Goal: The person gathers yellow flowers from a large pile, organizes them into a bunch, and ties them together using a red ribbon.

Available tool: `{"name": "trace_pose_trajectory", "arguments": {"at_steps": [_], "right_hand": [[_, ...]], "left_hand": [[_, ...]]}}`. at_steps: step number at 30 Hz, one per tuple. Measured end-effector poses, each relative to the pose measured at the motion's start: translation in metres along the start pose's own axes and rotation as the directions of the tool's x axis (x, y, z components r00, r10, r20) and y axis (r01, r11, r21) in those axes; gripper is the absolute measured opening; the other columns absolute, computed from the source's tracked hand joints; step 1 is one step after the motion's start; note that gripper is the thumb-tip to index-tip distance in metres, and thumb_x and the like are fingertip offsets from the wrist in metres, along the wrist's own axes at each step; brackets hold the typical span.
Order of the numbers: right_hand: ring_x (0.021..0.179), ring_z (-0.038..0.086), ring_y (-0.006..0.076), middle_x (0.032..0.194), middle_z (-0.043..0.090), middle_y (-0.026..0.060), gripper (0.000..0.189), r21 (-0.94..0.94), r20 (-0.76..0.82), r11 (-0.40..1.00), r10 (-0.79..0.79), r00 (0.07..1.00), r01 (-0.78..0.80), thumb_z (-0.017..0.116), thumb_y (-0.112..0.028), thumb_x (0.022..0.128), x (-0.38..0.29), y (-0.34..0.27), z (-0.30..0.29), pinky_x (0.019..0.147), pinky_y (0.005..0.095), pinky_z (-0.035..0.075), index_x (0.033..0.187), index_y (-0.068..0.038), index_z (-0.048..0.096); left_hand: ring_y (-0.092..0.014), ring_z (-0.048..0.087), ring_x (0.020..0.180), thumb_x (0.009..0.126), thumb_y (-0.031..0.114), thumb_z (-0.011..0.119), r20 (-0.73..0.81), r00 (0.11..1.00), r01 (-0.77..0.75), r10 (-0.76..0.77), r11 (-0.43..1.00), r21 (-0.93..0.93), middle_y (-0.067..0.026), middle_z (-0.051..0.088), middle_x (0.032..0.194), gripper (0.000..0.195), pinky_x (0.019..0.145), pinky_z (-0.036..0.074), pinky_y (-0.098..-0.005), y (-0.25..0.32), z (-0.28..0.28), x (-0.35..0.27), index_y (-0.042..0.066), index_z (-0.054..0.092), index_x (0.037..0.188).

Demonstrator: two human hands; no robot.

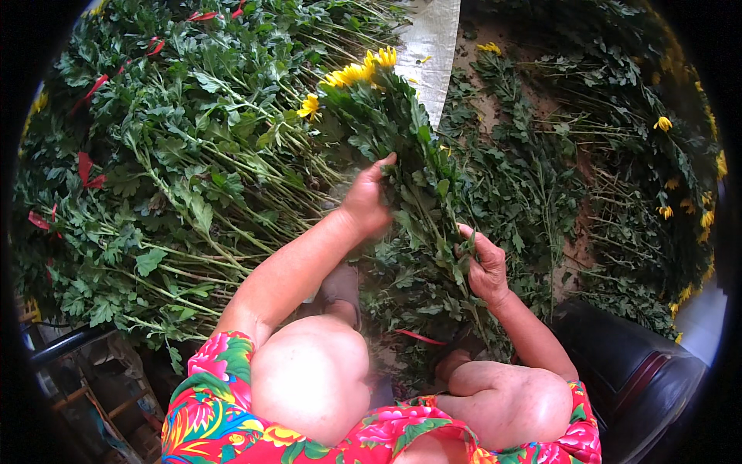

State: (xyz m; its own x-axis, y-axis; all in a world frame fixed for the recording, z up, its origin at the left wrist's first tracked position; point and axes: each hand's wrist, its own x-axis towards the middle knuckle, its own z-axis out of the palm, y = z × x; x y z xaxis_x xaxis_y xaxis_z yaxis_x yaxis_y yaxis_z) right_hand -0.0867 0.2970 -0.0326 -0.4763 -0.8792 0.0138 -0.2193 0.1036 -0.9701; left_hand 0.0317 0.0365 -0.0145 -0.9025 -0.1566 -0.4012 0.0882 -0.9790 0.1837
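A bunch of leafy chrysanthemum stems (426, 200) with yellow blooms (353, 74) slants across the middle, flowers towards the top left and stems towards the bottom right. My left hand (370, 197) is closed around the bunch below the blooms, its thumb lying over the leaves. Lower down, my right hand (486, 264) grips the stems, with leaves partly hiding its fingertips. Beneath the bunch lie loose green leaves and cut stems, between my feet and ahead of them.
A large heap of chrysanthemum stems (226, 162) with red ties (91, 171) fills the left. More yellow-flowered stems (614, 127) lie at right. A whitish sheet (432, 52) runs at the top. A black padded seat (626, 359) stands lower right, a rack-like frame (87, 394) lower left.
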Motion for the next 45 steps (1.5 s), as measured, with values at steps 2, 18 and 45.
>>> {"name": "trace_pose_trajectory", "arguments": {"at_steps": [2,18,45], "right_hand": [[0.106,0.062,0.0103,0.118,0.069,0.0039,0.041,0.037,0.023,0.999,0.032,0.999,-0.033,0.059,0.008,0.093,0.0,0.001,0.001,0.094,0.0268,0.049,0.133,-0.001,0.061],[0.123,0.057,0.0233,0.13,0.062,0.0136,0.067,-0.162,0.109,0.953,0.276,0.955,-0.257,0.077,-0.019,0.084,0.09,0.071,-0.039,0.107,0.0375,0.042,0.142,-0.003,0.049],[0.067,0.064,0.0295,0.081,0.059,0.0089,0.07,-0.665,0.015,0.726,-0.221,0.975,0.175,0.066,0.002,0.069,0.033,-0.09,0.0,0.056,0.0401,0.051,0.137,-0.014,0.06]], "left_hand": [[-0.03,0.063,0.117,0.101,0.035,0.053,0.017,0.999,0.041,-0.041,0.999,0.007,-0.0135,0.068,0.126,0.042,0.107,0.046,-0.0476,0.003,0.007,0.001,0.004,0.062,0.128],[-0.032,0.065,0.115,0.093,0.036,0.064,-0.209,0.977,-0.034,0.042,0.999,0.041,-0.0122,0.069,0.125,0.044,0.106,0.046,-0.0489,0.015,-0.014,0.008,0.006,0.065,0.126],[-0.024,0.061,0.114,0.08,0.069,0.07,-0.02,0.979,-0.19,0.203,0.945,0.268,-0.0055,0.064,0.126,0.078,0.104,0.049,-0.0451,-0.016,0.036,0.01,0.012,0.057,0.131]]}}
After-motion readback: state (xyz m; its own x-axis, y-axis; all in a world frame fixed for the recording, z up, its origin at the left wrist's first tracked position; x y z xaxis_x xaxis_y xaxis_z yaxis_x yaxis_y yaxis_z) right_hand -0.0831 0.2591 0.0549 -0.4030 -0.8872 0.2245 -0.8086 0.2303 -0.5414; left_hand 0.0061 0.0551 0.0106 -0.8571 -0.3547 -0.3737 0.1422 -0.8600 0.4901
